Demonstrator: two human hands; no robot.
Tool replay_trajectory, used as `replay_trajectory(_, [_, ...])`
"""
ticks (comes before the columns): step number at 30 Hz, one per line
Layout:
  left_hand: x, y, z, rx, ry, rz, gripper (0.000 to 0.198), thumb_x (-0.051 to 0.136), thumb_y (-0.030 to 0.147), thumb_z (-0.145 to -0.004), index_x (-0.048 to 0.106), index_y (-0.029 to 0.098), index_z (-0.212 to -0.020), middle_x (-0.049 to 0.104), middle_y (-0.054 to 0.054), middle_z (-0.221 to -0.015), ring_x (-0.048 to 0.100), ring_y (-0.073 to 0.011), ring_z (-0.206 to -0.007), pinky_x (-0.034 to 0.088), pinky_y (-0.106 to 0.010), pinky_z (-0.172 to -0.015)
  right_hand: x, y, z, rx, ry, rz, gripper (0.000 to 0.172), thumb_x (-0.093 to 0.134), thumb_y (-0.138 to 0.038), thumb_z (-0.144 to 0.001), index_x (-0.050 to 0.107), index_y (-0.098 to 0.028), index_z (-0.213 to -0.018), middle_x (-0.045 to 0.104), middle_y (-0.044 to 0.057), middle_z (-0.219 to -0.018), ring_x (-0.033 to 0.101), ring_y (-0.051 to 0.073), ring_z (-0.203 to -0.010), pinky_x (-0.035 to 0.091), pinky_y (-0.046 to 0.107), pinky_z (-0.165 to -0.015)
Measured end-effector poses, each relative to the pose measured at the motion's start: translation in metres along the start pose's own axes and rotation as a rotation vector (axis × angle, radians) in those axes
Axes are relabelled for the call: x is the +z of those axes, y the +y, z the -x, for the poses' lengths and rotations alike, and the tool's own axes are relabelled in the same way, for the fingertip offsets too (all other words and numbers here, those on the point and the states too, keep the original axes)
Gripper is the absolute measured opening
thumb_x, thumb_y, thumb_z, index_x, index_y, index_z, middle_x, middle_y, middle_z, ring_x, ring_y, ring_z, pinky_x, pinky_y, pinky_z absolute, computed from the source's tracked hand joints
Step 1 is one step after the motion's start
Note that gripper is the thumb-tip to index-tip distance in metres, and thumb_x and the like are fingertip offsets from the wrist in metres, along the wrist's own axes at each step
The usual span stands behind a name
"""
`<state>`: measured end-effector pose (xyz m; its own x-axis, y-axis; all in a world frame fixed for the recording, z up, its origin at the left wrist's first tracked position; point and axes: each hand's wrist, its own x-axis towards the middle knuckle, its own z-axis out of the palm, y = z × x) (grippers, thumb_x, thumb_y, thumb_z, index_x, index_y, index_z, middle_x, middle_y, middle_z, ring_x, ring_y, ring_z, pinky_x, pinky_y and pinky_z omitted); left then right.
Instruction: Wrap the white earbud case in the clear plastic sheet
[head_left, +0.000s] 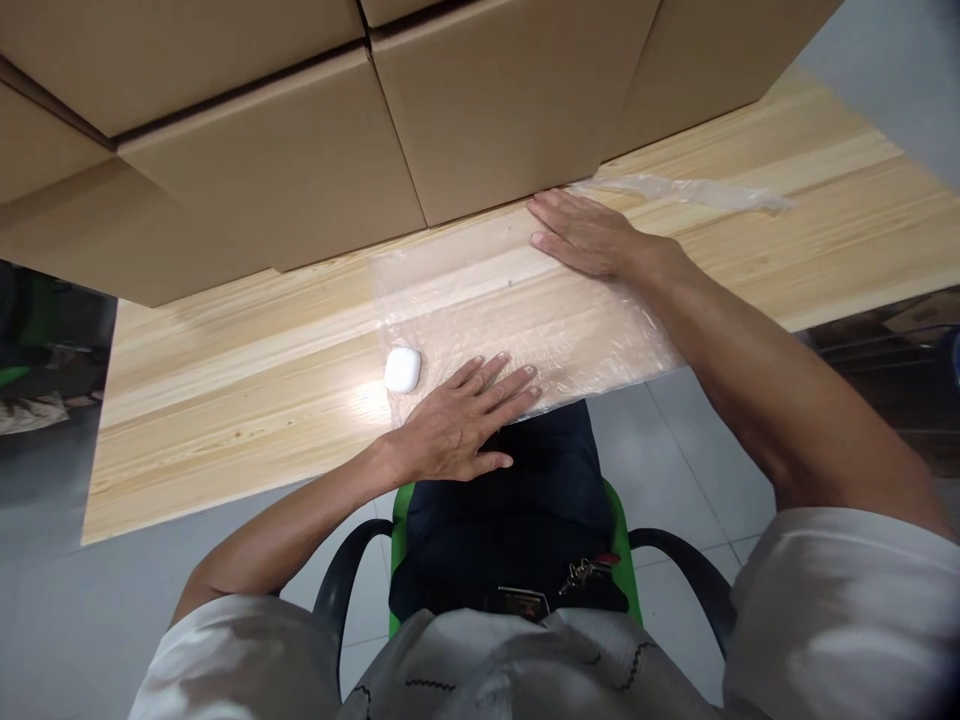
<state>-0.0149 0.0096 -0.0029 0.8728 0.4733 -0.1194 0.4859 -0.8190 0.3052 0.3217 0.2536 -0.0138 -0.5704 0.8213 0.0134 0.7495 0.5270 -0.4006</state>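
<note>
Head camera looks down on a pale wooden tabletop (225,400) where a sheet of clear plastic film (525,320) lies spread flat, running from the near edge toward the stacked cardboard boxes (300,170) at the far side. The left hand (465,415) rests palm down on the near edge of the film, fingers straight and spread, gripping nothing. The right hand (581,235) lies flat on the film's far right corner, just beside the boxes, likewise fully open and only pressing.

The film looks very thin, light and limp; it wrinkles near the right hand and shines in places, so it probably clings, slides and creases easily, and could tear or stretch if tugged hard. It is best pinched at a free corner or edge, since the flat middle gives no purchase. A second strip of crumpled film (690,190) lies farther right on the tabletop.

A small white rounded case (403,369), smooth and hard-looking, likely an earbud case, sits just left of the left hand at the film's near left corner.

No brand, label or readable writing shows on the boxes, the film or the case.
</note>
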Motion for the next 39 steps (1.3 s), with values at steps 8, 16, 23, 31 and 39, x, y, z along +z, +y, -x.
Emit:
replay_trajectory(8, [0.002,-0.002,-0.004,0.005,0.024,-0.026,0.104,0.054,0.083,-0.121,0.026,0.027,-0.203,0.023,-0.012,-0.21,0.014,-0.0495,-0.197,0.023,-0.074,-0.159,-0.003,0.003,0.007,0.065,0.02,0.04,0.1,0.042,-0.073,-0.122,0.033,-0.012,-0.2,0.03,0.019,-0.209,0.027,0.046,-0.194,0.021,0.073,-0.159])
replay_trajectory(16, [-0.009,-0.003,-0.004,-0.02,-0.006,0.033,0.11,0.043,0.093,-0.119,0.031,0.021,-0.201,0.021,-0.016,-0.21,0.011,-0.0479,-0.198,0.017,-0.072,-0.161,-0.005,-0.033,0.024,0.18,0.028,0.089,0.103,0.043,-0.067,-0.121,0.036,0.005,-0.194,0.027,0.032,-0.206,0.026,0.05,-0.194,0.02,0.069,-0.16])
replay_trajectory(23, [-0.057,-0.001,-0.013,-0.123,-0.055,0.092,0.109,0.028,0.092,-0.122,0.017,0.021,-0.204,0.012,-0.017,-0.211,0.008,-0.0401,-0.199,0.008,-0.064,-0.163,0.042,-0.083,0.043,-0.005,0.048,-0.048,0.097,0.042,-0.072,-0.122,0.034,-0.016,-0.2,0.028,0.018,-0.209,0.021,0.045,-0.196,0.02,0.072,-0.159])
replay_trajectory(31, [-0.103,-0.074,-0.065,-0.347,-0.132,-0.044,0.115,0.022,0.092,-0.121,0.018,0.01,-0.202,0.014,-0.022,-0.211,0.009,-0.0462,-0.199,0.008,-0.064,-0.162,0.056,-0.084,0.042,-0.023,0.088,-0.119,0.096,0.043,-0.075,-0.122,0.037,-0.017,-0.198,0.027,0.02,-0.208,0.019,0.043,-0.197,0.013,0.075,-0.16])
replay_trajectory(39, [-0.097,-0.134,-0.081,-0.424,-0.13,-0.029,0.122,0.015,0.099,-0.116,0.011,0.015,-0.204,0.004,-0.021,-0.213,0.003,-0.0471,-0.199,0.006,-0.069,-0.16,0.052,-0.094,0.043,0.039,0.042,-0.097,0.094,0.05,-0.064,-0.12,0.034,-0.018,-0.2,0.024,0.015,-0.21,0.014,0.045,-0.197,0.008,0.074,-0.16])
